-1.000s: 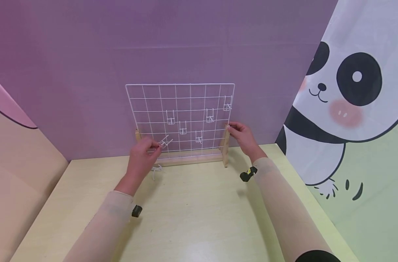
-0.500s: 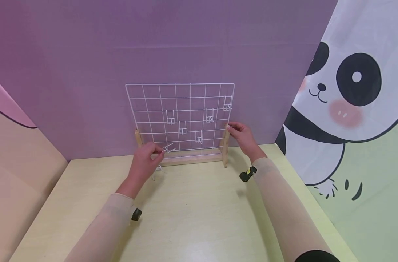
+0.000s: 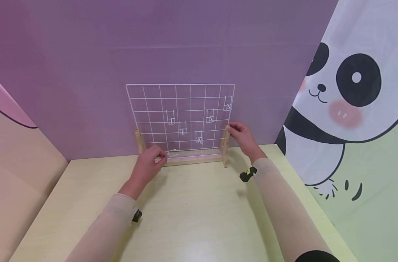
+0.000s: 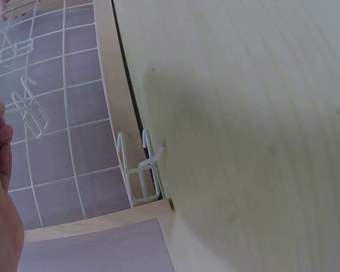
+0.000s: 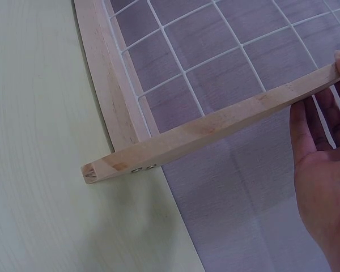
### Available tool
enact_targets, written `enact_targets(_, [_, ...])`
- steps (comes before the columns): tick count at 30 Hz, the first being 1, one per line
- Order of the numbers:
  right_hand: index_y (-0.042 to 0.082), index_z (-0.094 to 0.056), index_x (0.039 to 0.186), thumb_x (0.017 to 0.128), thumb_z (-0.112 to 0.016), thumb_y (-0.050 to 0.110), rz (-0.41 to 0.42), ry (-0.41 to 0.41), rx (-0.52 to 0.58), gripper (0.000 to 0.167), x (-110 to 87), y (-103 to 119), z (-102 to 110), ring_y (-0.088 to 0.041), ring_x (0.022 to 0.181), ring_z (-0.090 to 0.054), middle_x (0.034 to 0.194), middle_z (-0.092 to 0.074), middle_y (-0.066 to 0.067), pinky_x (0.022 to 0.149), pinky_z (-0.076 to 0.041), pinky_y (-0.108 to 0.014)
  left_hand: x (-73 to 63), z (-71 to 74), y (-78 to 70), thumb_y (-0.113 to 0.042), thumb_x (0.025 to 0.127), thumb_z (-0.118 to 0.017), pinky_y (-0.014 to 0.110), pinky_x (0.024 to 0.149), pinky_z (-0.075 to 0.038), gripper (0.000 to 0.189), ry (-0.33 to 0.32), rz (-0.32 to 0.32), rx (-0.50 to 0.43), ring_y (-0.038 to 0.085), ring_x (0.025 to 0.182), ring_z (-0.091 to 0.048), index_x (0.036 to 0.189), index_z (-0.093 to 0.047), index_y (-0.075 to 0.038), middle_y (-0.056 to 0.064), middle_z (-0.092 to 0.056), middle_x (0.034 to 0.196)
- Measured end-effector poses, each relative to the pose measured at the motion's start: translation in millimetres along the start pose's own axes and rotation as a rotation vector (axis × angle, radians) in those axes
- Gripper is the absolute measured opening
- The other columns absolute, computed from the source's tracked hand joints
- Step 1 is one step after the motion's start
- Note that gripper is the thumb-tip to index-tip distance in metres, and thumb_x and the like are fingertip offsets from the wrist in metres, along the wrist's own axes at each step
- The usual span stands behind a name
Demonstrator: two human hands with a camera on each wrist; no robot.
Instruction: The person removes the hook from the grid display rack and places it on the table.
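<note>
A white wire grid panel [image 3: 190, 97] stands upright in a wooden stand [image 3: 192, 160] near the back of the table. My left hand [image 3: 149, 164] pinches a white wire hook [image 3: 172, 153] low in front of the grid's left part. In the left wrist view that hook [image 4: 33, 110] shows beside the fingertips. My right hand [image 3: 245, 140] holds the top of the stand's right wooden upright [image 5: 209, 124], thumb on one side and fingers on the other. Another white wire hook [image 4: 141, 170] rests by the stand's base, mostly hidden behind my left hand in the head view.
Several white hooks, one of them a middle hook [image 3: 183, 128], hang on the grid's centre and right. The pale wooden tabletop [image 3: 192, 218] extends toward me. A purple backdrop [image 3: 186, 43] rises behind, and a panda-printed sheet [image 3: 343, 120] hangs at the right.
My left hand has moved down and slightly right with the hook, now in front of the grid's lower rows. The right hand has stayed on the upright.
</note>
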State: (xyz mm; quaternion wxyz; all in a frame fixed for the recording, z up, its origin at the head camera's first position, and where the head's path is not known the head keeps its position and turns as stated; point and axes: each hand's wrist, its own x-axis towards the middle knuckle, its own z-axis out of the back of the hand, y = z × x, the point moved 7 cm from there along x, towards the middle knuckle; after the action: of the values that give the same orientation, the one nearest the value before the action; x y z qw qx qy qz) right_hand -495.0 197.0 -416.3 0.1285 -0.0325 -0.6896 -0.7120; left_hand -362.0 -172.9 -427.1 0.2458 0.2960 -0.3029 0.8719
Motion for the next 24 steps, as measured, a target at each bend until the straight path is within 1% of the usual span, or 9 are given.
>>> enact_targets(4, [-0.009,-0.065,0.142,0.111,-0.068,0.011,0.001,-0.004,0.016,0.037,-0.3,0.4,-0.1,-0.013,0.117,-0.067,0.119,-0.072,0.003,0.121,-0.049,-0.04,0.0,-3.6,1.1,0.005,0.092,-0.082,0.046,0.081,-0.065,0.017,0.021,0.001,0.022,0.027,0.089,-0.072,0.096,-0.071,-0.007,0.007,-0.072,0.094])
enact_targets(9, [-0.01,-0.064,0.143,0.112,-0.068,0.012,0.001,-0.004,0.013,0.038,0.1,-0.5,-0.1,-0.012,0.117,-0.066,0.119,-0.071,0.003,0.121,-0.049,-0.039,0.5,-8.8,3.8,0.003,0.093,-0.082,0.046,0.082,-0.064,0.013,0.06,0.015,0.028,0.028,0.09,-0.074,0.097,-0.073,-0.006,0.008,-0.073,0.094])
enact_targets(14, [-0.009,-0.064,0.143,0.112,-0.067,0.011,0.004,-0.001,0.014,0.038,0.0,-0.3,0.5,-0.013,0.116,-0.066,0.117,-0.07,0.004,0.121,-0.049,-0.04,0.3,-14.3,6.1,0.002,0.094,-0.083,0.047,0.085,-0.065,0.012,0.11,0.052,0.022,0.028,0.092,-0.075,0.098,-0.075,-0.006,0.007,-0.073,0.095])
enact_targets(19, [-0.009,-0.064,0.143,0.112,-0.067,0.011,0.0,0.001,0.019,0.037,-0.9,1.3,-0.3,-0.013,0.116,-0.066,0.118,-0.07,0.003,0.121,-0.049,-0.041,-0.4,-19.2,8.1,-0.001,0.098,-0.082,0.046,0.089,-0.065,0.009,0.173,0.099,0.015,0.027,0.096,-0.075,0.1,-0.075,-0.006,0.007,-0.073,0.098])
enact_targets(24, [-0.009,-0.064,0.143,0.112,-0.067,0.011,-0.002,0.005,0.029,0.037,-1.2,1.5,-1.1,-0.013,0.117,-0.066,0.119,-0.071,0.003,0.122,-0.048,-0.041,-1.0,-22.8,10.1,-0.001,0.098,-0.081,0.046,0.09,-0.065,0.009,0.205,0.121,0.013,0.027,0.098,-0.075,0.101,-0.074,-0.006,0.006,-0.072,0.099])
